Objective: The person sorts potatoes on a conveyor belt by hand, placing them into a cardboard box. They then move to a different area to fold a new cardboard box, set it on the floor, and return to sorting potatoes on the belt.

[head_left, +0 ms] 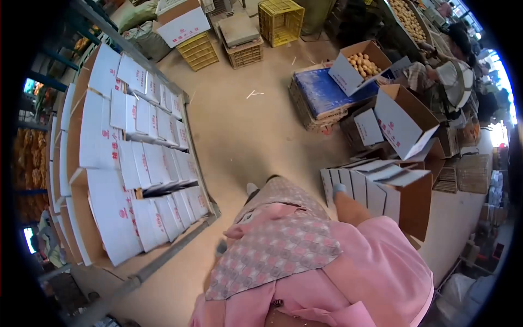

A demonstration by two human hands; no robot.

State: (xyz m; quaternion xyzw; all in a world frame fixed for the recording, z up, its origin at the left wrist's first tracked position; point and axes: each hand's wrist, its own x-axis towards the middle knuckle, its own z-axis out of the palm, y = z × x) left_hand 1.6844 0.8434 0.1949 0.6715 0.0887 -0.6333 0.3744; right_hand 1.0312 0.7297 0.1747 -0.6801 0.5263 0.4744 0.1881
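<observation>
My right arm reaches out from a pink sleeve toward a row of white cardboard cartons (376, 191) on the right. At its end my right hand (339, 188), light bluish-grey as if gloved, is right at the cartons' near left flaps; its fingers are too small and covered to make out. Only a bluish-grey patch by the left edge of my apron (278, 245) suggests my left hand (220, 248), the rest hidden by my clothes. Another open carton (400, 122) leans just beyond the row.
White cartons (101, 131) with red print fill a metal-framed rack on the left. Ahead, a carton of potatoes (364, 65) rests on a blue-topped stack (332, 90). Yellow crates (280, 22) stand at the back. A person (455, 79) sits at far right by a potato-filled trough (408, 20).
</observation>
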